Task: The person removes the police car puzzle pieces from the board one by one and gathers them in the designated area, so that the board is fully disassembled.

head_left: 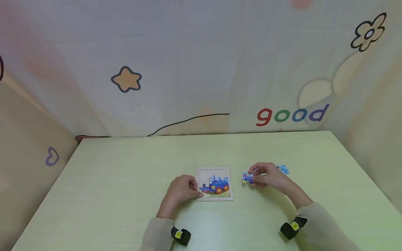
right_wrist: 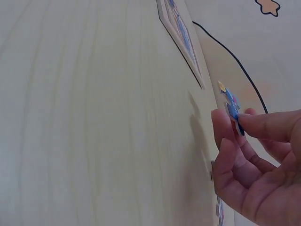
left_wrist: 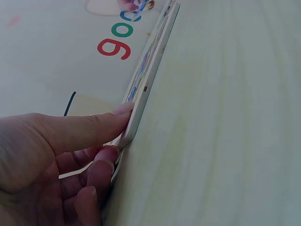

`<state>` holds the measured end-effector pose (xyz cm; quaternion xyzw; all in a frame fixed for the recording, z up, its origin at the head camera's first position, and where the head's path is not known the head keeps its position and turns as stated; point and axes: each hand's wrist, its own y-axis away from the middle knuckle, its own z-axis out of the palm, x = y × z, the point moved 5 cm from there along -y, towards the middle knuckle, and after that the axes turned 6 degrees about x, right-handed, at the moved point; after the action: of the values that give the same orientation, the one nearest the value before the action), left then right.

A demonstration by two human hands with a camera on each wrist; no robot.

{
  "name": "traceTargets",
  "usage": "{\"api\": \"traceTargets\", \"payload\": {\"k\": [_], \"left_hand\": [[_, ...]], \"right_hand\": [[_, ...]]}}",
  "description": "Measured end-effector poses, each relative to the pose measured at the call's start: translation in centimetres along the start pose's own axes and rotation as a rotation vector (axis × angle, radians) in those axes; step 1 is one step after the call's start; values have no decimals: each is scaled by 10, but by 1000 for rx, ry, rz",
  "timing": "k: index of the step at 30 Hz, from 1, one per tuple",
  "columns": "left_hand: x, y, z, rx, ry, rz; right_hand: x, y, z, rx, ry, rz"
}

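A square jigsaw puzzle board point(head_left: 205, 172) with a pale rim lies on the table, partly filled with a blue train picture. At its lower left corner my left hand point(head_left: 182, 190) grips the edge, thumb on the rim point(left_wrist: 146, 94) and fingers curled against the side. To the right of the board, my right hand point(head_left: 269, 175) pinches a blue puzzle piece point(head_left: 246, 178) between thumb and fingers. The right wrist view shows this puzzle piece point(right_wrist: 232, 107) edge-on, held above the tabletop. Part of it is hidden by the fingertips.
More blue puzzle pieces point(head_left: 283, 169) lie on the table behind the right hand, partly covered by it. The pale green table point(head_left: 125, 174) meets a printed cloth backdrop point(head_left: 188, 69) at its far edge. Both wrists wear black straps point(head_left: 181, 236).
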<state>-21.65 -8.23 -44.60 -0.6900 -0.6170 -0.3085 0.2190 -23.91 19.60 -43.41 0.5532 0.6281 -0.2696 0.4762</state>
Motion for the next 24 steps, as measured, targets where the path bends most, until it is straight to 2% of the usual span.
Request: {"api": "traceTargets", "payload": {"k": [9,14,24], "left_hand": [[-1,-1,2,2,5,-10],[-1,-1,2,2,11,-4],[0,-1,1,3,13,12]], "right_hand": [[11,14,-25,29,150,-40],[13,16,-30,82,246,-44],[13,16,-32,131,313,-50]]}}
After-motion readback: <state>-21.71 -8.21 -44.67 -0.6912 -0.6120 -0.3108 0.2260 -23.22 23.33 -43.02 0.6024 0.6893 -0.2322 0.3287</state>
